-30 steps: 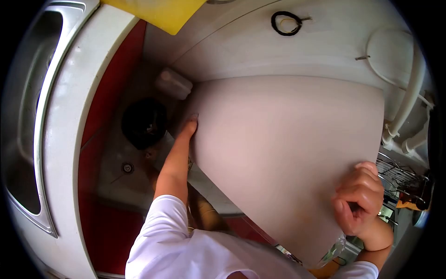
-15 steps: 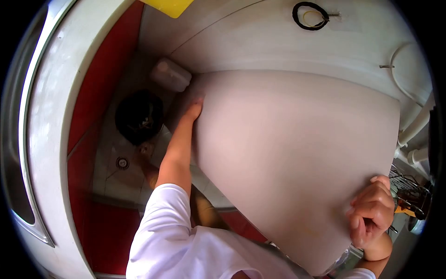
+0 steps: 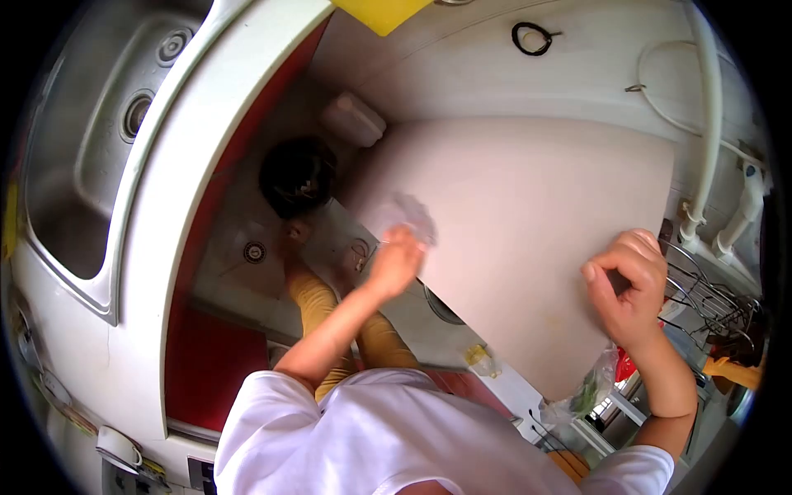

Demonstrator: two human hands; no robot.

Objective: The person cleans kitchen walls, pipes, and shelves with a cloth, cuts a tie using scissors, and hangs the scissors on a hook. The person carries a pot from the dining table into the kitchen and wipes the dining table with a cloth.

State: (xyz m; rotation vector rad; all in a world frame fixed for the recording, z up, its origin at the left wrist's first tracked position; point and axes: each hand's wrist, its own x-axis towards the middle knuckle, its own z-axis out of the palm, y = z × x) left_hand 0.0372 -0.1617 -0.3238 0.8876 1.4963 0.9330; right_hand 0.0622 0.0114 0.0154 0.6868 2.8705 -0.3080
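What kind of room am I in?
Most likely a kitchen: there's a steel sink set in a white counter, and a wire rack over on the right.

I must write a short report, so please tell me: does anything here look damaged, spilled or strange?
Nothing is visibly spilled or damaged. Only the black, cable-like coil on the wall seems slightly odd: no device is visibly attached.

Wide-angle view, curved at the margins, corners black. Diffuse light brightens the flat, pale pinkish-grey panel (image 3: 536,190); the rounded black container (image 3: 297,177) lies in shadow. Motion blurs the thin, translucent greyish cloth (image 3: 417,218).
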